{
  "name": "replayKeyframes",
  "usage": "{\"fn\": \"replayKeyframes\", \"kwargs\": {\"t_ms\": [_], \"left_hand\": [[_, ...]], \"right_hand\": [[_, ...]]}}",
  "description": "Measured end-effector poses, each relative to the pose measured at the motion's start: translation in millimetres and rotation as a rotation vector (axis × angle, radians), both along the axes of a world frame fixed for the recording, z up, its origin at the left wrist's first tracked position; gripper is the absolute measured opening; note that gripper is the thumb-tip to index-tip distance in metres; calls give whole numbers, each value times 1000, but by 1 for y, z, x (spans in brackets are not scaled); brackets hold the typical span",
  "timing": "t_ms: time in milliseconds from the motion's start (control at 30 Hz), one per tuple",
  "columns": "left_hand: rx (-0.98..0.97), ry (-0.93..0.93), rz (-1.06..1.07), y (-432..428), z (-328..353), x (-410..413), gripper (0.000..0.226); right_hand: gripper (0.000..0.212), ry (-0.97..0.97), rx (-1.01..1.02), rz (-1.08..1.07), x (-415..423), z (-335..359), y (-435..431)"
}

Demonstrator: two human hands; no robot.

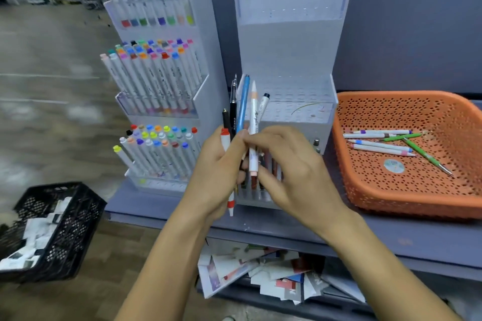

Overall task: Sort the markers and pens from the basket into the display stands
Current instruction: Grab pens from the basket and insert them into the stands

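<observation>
**Desk:** What goes on at the bench [417,240]?

**Photographer:** A person sorts stationery. The left hand [219,172] is wrapped around a bundle of pens [234,117], held upright in front of the right stand [292,47]. The right hand [289,172] closes thumb and forefinger on a white pen [253,117] in the middle of that bundle.

**Desk:** And the step in hand?

**Photographer:** By the look of it, drawing that one pen out and slotting it. The left grip should ease just enough for the white pen to slide free. Otherwise the blue pen [243,101] and the red-and-white pen [225,141] beside it may come along or drop.

**Desk:** Where does it belong?

**Photographer:** Likely the right stand, whose upper tiers show bare holes. A few pens stand in its bottom tier, mostly hidden behind the hands. The left stand [161,81] is packed with capped markers and offers little room.

**Desk:** Anything to watch?

**Photographer:** The holes look narrow and close-set. The pen should come down straight over a single hole and be let go only once seated.

**Desk:** How much is left?

**Photographer:** Several loose pens [380,142] lie in the orange basket [407,206] at the right end of the bench, well apart from both hands.
</observation>
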State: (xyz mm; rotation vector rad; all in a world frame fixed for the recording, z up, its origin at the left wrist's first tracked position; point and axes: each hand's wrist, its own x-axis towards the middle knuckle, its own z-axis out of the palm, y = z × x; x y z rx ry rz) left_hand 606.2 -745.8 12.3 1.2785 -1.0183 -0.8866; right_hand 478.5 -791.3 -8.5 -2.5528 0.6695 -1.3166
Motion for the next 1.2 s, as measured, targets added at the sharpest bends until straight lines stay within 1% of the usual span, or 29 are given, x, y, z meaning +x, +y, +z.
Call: {"fn": "replayKeyframes", "kwargs": {"t_ms": [67, 200, 267, 433, 533, 667, 867, 1000, 1067, 1200], "left_hand": [[-11, -3, -1, 6, 0, 8, 30], [-18, 29, 26, 13, -6, 23, 26], [-1, 68, 59, 16, -10, 32, 22], [12, 179, 176, 29, -20, 66, 17], [15, 166, 264, 36, -25, 89, 18], [1, 134, 345, 49, -30, 120, 20], [-6, 151, 403, 63, -36, 165, 18], [-14, 215, 378, 64, -37, 187, 18], [-28, 279, 324, 61, -35, 194, 19], [-5, 328, 226, 51, -34, 198, 19]], "right_hand": [[35, -6, -9, 8, 6, 0, 0], [30, -151, -50, -20, 21, 5, 6], [25, -222, -30, -21, 32, 9, 9], [17, -399, 186, 13, 66, 9, 16], [14, -494, 325, 57, 87, 10, 21], [12, -560, 375, 79, 115, 13, 24], [12, -558, 412, 55, 152, 7, 29], [23, -454, 414, 51, 169, -2, 28], [32, -384, 358, 40, 177, -6, 29], [33, -314, 228, -6, 190, -16, 27]]}}
